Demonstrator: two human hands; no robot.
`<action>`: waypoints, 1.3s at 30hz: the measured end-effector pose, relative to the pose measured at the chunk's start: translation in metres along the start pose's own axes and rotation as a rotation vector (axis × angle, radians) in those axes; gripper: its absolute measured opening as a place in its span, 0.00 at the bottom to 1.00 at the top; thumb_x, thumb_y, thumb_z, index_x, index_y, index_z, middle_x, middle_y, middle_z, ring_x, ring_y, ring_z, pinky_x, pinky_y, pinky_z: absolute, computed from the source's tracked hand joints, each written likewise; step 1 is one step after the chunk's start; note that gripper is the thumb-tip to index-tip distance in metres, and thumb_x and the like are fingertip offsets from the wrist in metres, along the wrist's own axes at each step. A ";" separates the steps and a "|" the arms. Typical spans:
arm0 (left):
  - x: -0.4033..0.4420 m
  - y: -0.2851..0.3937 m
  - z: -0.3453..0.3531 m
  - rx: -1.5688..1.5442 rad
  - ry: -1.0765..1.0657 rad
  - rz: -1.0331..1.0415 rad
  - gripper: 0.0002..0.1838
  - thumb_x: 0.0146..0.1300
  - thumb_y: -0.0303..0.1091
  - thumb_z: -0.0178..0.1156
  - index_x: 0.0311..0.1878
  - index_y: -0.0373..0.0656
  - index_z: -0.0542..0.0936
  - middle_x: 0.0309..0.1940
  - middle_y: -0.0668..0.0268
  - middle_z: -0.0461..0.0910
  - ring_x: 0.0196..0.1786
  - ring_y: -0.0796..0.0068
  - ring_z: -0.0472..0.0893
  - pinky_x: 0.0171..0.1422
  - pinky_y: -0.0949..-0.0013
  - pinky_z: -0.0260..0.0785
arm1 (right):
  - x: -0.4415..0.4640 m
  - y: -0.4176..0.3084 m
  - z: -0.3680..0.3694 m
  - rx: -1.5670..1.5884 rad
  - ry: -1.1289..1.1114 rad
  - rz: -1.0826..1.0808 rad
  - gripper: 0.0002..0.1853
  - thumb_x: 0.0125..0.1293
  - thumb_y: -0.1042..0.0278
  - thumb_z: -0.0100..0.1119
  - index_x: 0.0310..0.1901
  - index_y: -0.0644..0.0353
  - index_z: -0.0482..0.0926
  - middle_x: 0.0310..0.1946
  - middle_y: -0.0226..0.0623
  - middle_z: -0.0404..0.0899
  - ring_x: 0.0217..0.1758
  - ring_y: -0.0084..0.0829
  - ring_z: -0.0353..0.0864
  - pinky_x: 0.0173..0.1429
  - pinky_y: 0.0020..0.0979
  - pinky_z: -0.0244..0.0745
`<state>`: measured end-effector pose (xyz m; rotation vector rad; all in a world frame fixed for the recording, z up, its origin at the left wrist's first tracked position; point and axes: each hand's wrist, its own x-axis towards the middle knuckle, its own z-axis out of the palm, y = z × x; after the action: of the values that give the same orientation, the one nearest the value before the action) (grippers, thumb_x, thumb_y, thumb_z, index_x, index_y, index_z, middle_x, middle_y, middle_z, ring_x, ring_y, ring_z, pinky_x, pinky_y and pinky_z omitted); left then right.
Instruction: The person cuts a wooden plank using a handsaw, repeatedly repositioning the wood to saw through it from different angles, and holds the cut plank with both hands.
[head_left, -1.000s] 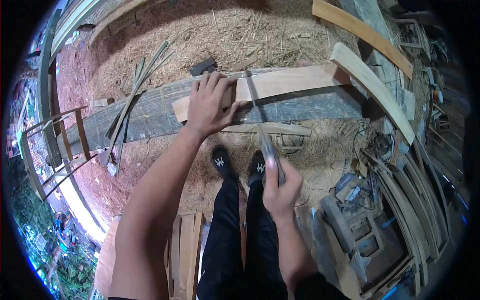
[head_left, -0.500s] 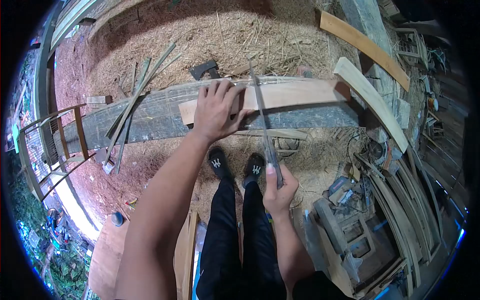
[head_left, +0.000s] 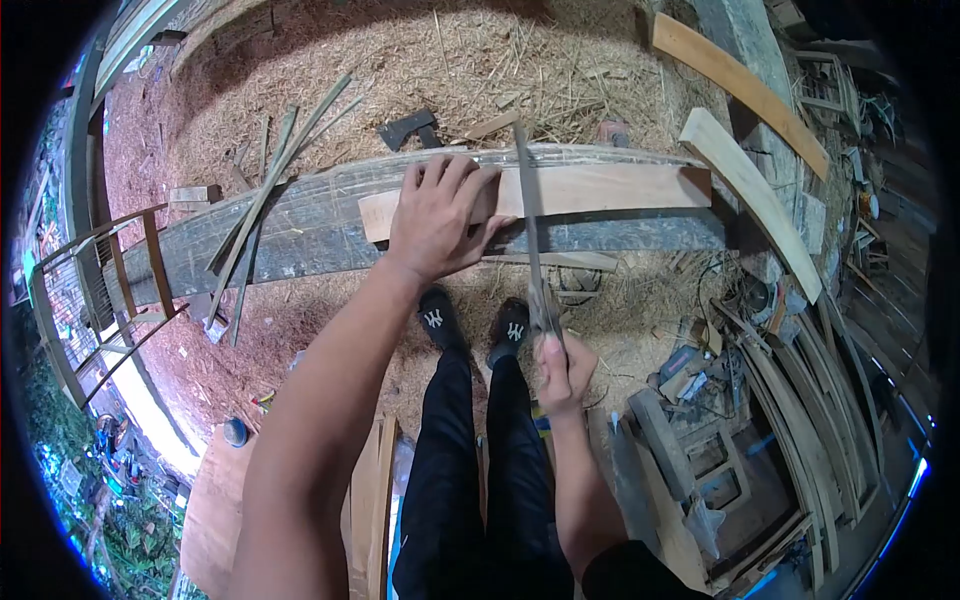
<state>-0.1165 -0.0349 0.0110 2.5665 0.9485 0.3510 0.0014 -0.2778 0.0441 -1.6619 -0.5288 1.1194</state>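
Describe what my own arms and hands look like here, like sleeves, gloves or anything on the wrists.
Your left hand and right hand are ungloved, with no watch or bracelet showing. Both forearms are bare. A black sleeve covers the upper right arm; no left sleeve shows.

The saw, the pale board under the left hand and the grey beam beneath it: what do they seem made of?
Saw: the blade looks like metal, thin, straight and grey; motion blur hides its finish.
Pale board: apparently bare wood, smooth and light tan, with no coating evident.
Grey beam: probably old timber, unpainted or worn, judging by its rough, streaked, scuffed face.
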 end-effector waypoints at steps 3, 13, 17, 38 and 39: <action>0.003 0.001 -0.002 -0.020 0.006 -0.029 0.30 0.59 0.49 0.73 0.63 0.46 0.79 0.53 0.59 0.77 0.59 0.56 0.74 0.62 0.54 0.64 | 0.004 0.002 0.012 0.025 0.071 -0.024 0.25 0.80 0.59 0.51 0.22 0.60 0.65 0.18 0.26 0.62 0.22 0.19 0.58 0.29 0.27 0.52; 0.005 0.003 0.003 -0.005 0.082 -0.086 0.31 0.60 0.46 0.73 0.64 0.46 0.78 0.52 0.58 0.75 0.57 0.55 0.74 0.61 0.54 0.64 | -0.013 0.039 0.005 0.004 0.161 0.015 0.25 0.77 0.56 0.51 0.23 0.62 0.71 0.19 0.31 0.71 0.23 0.23 0.69 0.29 0.30 0.58; 0.003 0.001 0.004 -0.008 0.088 -0.026 0.30 0.60 0.48 0.72 0.64 0.47 0.79 0.52 0.58 0.75 0.57 0.55 0.74 0.61 0.54 0.64 | -0.040 0.040 -0.017 -0.056 0.132 -0.030 0.24 0.78 0.58 0.50 0.22 0.63 0.70 0.17 0.32 0.70 0.21 0.25 0.70 0.28 0.31 0.59; 0.003 -0.001 0.003 0.016 0.060 0.017 0.31 0.61 0.48 0.71 0.66 0.47 0.79 0.51 0.58 0.75 0.55 0.55 0.74 0.60 0.53 0.65 | -0.004 0.020 0.001 0.070 0.110 -0.005 0.24 0.80 0.61 0.51 0.23 0.63 0.71 0.18 0.28 0.69 0.21 0.19 0.65 0.27 0.28 0.56; 0.003 -0.001 0.004 0.016 0.060 0.015 0.31 0.61 0.48 0.71 0.66 0.47 0.79 0.51 0.58 0.75 0.55 0.55 0.74 0.60 0.53 0.65 | -0.001 0.016 0.000 0.069 0.108 -0.004 0.24 0.80 0.61 0.51 0.23 0.63 0.71 0.18 0.28 0.69 0.21 0.19 0.65 0.27 0.28 0.56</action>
<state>-0.1135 -0.0331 0.0072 2.5925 0.9570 0.4280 -0.0020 -0.2848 0.0302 -1.6498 -0.4197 1.0273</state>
